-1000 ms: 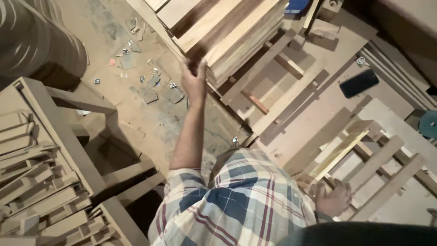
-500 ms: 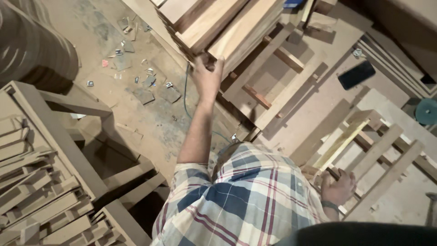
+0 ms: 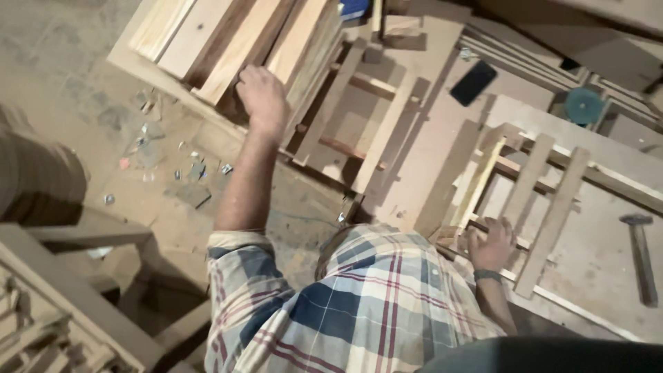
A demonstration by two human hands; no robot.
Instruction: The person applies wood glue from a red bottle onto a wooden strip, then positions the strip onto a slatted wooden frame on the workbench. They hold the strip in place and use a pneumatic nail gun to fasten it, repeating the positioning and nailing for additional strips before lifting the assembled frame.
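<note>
Our left hand (image 3: 262, 102) gripping stacked pale wooden planks (image 3: 235, 41), right hand (image 3: 492, 243) flat on slatted wooden frame (image 3: 532, 193), black phone (image 3: 473, 82) and hammer (image 3: 641, 255) beside that frame

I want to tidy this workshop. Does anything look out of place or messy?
Yes. Small scraps and bits of debris lie scattered on the dusty floor, below the stack of planks that the left hand touches. A hammer lies loose on the board.

You have one hammer (image 3: 641, 255) at the right, one black phone (image 3: 474, 82) far right, one green disc (image 3: 584, 106) beyond it, and two hands in view.
</note>
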